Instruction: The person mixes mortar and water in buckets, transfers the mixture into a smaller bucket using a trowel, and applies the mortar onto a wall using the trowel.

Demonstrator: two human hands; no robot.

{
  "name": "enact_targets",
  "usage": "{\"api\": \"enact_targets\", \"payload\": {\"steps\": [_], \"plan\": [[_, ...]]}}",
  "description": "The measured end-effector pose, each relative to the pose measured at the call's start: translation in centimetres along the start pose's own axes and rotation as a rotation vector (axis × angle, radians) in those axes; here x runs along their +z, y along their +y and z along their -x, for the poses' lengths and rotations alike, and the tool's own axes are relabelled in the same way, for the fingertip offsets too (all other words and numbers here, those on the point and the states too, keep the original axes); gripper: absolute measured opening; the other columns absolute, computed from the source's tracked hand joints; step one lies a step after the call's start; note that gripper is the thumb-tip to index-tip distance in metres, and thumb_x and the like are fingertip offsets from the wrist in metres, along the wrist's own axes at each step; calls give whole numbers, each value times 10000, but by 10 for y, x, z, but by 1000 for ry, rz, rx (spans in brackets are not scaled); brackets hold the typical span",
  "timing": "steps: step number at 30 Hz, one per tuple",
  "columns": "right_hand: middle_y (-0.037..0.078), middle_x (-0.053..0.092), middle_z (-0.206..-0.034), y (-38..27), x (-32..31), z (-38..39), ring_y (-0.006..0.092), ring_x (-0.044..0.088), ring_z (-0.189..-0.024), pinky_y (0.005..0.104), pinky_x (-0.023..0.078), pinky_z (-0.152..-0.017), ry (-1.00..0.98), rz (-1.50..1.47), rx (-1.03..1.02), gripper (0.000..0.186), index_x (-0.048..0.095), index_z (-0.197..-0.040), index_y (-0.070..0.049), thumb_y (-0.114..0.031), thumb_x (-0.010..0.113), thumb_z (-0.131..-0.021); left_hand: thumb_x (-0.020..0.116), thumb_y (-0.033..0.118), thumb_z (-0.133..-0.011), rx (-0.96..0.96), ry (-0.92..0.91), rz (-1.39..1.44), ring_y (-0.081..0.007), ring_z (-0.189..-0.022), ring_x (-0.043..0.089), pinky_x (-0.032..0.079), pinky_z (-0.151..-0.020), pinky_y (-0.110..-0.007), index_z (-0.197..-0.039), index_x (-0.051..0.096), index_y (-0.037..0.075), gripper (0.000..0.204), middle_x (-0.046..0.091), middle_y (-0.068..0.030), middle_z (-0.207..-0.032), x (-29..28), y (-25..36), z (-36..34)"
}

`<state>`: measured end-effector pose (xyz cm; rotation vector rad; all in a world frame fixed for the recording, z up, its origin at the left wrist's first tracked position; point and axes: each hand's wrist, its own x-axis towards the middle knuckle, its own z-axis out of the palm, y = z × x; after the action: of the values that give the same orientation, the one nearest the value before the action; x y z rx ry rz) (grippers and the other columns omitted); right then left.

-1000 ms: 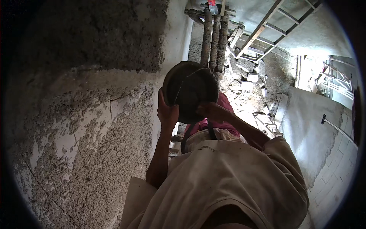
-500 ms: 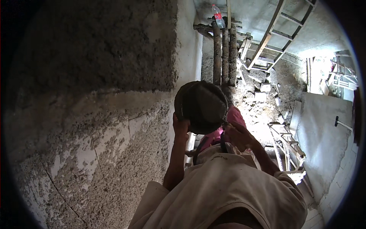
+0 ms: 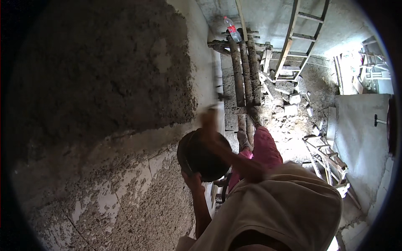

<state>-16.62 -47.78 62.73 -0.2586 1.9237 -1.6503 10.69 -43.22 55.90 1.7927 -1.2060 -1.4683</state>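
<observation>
My left hand (image 3: 193,182) grips the near lower edge of a dark round bucket (image 3: 197,157), which is close to the wall on my left. A thin handle line curves along the bucket's left side. Across the bucket's far edge reaches my right forearm, and my right hand (image 3: 209,120) is raised beside the wall, smeared by motion. Dark blurred streaks show just beyond that hand; whether they belong to something it holds cannot be told. The wall (image 3: 138,184) has rough, speckled plaster low down and a darker, damp-looking coat (image 3: 104,75) above.
I stand on rough log planks (image 3: 235,79), with a plastic bottle (image 3: 232,30) at their far end. A wooden ladder (image 3: 291,44) leans on the far wall. Broken blocks and rubble (image 3: 289,106) cover the floor at right, beside a wooden frame (image 3: 324,154).
My right hand has swung from the bucket's right side up and left across it toward the wall. The bucket and my left hand have moved lower and left. The view has shifted slightly.
</observation>
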Motion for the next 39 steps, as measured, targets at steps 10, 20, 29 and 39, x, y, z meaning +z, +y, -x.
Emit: {"api": "enact_targets", "payload": {"steps": [10, 20, 29, 39], "plan": [[147, 530, -985, -90, -12, 74, 258, 607, -782, 406, 511, -672, -691, -224, -189, 509, 377, -1270, -64, -202, 683, -888, 598, -45, -692, -365, 163, 294, -112, -704, 521, 435, -549, -243, -1413, 345, 116, 782, 542, -31, -941, -16, -21, 37], [162, 601, -941, 87, -141, 66, 300, 661, -793, 458, 534, -615, -882, 1265, -296, 383, 512, -1177, -38, -220, 609, -854, 580, -17, -643, 44, 53, -1, -282, -1076, 549, 466, -901, -354, -1454, 287, 41, 864, 523, -150, -1242, 41, -21, 4], [130, 651, -779, 156, -138, 39, 237, 651, -687, 399, 542, -618, -1162, 503, 143, 307, 671, -907, -66, -305, 487, -960, 597, 40, -643, 91, -98, -342, -348, -1211, 524, 437, -986, -409, -1467, 286, 80, 882, 514, -208, -1329, 89, 56, 10], [4, 577, -748, 88, -189, 52, 92, 575, -628, 271, 488, -533, -954, -14, 361, 339, 583, -1068, -106, -426, 526, -970, 550, -84, -606, -143, -271, 47, -197, -717, 593, 502, -465, -331, -1350, 402, 168, 799, 572, -90, -991, 81, 45, -25]]}}
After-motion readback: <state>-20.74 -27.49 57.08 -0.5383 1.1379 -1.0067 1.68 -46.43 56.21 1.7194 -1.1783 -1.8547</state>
